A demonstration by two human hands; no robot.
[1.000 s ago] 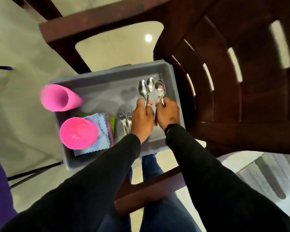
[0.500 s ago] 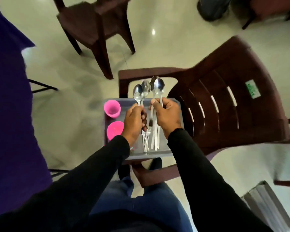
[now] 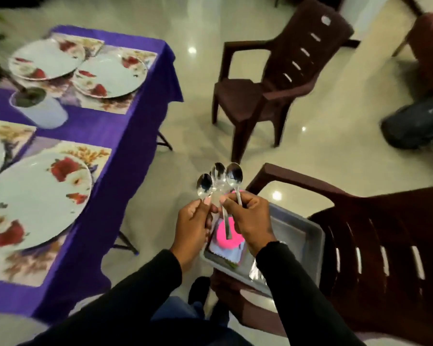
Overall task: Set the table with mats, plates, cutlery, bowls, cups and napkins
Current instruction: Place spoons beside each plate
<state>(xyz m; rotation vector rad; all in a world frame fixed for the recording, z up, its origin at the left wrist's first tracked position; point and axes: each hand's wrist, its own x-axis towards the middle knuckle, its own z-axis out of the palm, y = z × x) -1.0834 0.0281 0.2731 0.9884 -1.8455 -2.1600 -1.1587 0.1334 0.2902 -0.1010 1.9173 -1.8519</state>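
Note:
My left hand [image 3: 194, 228] grips the handle of one steel spoon [image 3: 204, 188]. My right hand [image 3: 249, 221] grips more spoons [image 3: 229, 176], bowls up, above the floor beside the table. Behind my hands a grey tub [image 3: 308, 237] sits on a brown chair [image 3: 375, 255]; it holds a pink cup [image 3: 229, 237], folded napkins [image 3: 225, 255] and some cutlery [image 3: 256, 273], partly hidden by my arms. On the purple tablecloth [image 3: 125, 126] at the left lie floral mats [image 3: 90, 156] with white flowered plates [image 3: 35, 198].
A white pot [image 3: 41, 109] with a plant stands mid-table between the far plates [image 3: 110, 73]. A second brown chair [image 3: 273, 78] stands on the tiled floor ahead. A dark bag [image 3: 415, 123] lies at the right. Folding table legs [image 3: 125, 242] show under the cloth.
Both hands have lifted the spoons up out of the tub and swung left. The view has turned from the chair toward the set table.

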